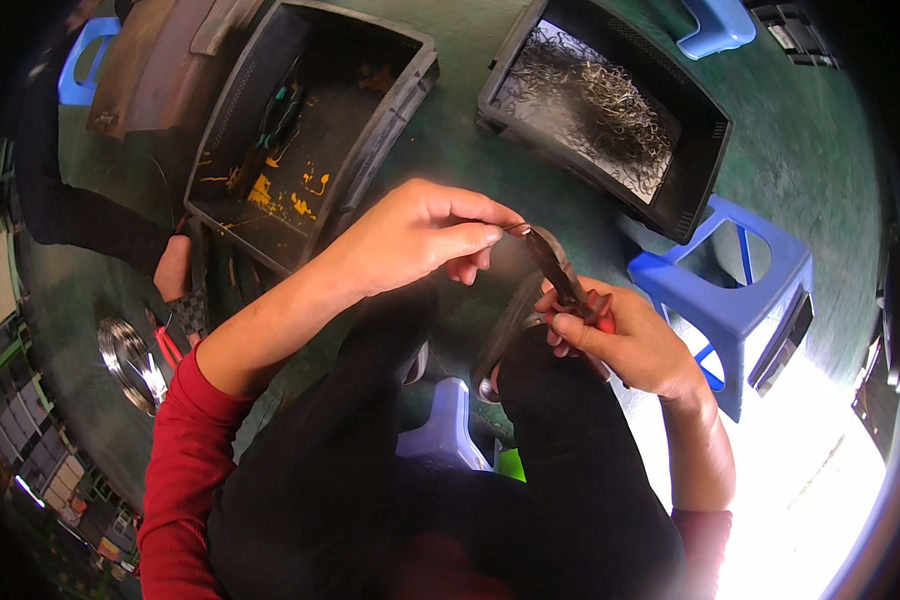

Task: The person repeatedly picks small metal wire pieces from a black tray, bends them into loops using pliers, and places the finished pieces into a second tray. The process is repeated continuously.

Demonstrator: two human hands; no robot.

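My left hand (pixel 400 240) is closed in a pinch, thumb against forefinger, on a thin piece of wire (pixel 515 227). A pair of pliers (pixel 560 275) with red handles is in my right hand (pixel 630 345), the fingers wrapped round the grips. The dark jaws point up and to the left, and their tip meets the wire close to my left fingertips. Whether the jaws are clamped on the wire is too small to tell. Both hands are held above my knees, between two black crates and my lap.
One black crate (pixel 370 130) holds green-handled pliers (pixel 282 110) and orange stains. Another crate (pixel 695 190) holds a pile of bent wire pieces (pixel 625 110). A blue stool (pixel 710 300) stands right. Left are a wire coil (pixel 125 365), red-handled pliers (pixel 168 345) and another person's hand (pixel 173 268).
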